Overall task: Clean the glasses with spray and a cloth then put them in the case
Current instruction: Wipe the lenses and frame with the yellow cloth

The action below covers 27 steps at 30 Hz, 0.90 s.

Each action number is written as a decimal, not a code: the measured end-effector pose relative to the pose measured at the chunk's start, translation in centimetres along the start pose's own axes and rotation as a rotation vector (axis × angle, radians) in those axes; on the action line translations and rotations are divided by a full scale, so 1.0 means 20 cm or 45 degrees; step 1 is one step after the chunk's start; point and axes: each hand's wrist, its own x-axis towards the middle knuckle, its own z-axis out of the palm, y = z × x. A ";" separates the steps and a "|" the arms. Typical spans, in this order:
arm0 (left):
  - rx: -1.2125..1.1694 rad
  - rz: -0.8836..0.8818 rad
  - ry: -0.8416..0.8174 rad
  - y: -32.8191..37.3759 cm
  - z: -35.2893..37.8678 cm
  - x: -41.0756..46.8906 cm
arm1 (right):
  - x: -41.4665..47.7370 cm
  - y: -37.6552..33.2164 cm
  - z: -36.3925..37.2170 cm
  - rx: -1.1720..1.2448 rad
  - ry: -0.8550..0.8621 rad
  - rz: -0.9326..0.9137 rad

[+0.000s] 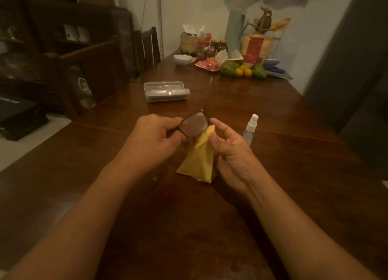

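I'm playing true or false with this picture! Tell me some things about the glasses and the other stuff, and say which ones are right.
1. The left hand holds the glasses. True.
2. The cloth is blue. False: it is yellow, and the right hand holds it.
3. The spray bottle stands upright on the table. True.
4. The glasses are in the case. False: the case lies farther up the table, apart from them.

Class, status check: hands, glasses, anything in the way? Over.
Left hand grips glasses. Right hand pinches yellow cloth at lens. Spray bottle, case apart from hands.
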 end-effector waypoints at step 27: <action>-0.886 -0.600 -0.058 -0.04 0.10 0.05 | -0.03 0.02 0.12 0.046 0.014 0.105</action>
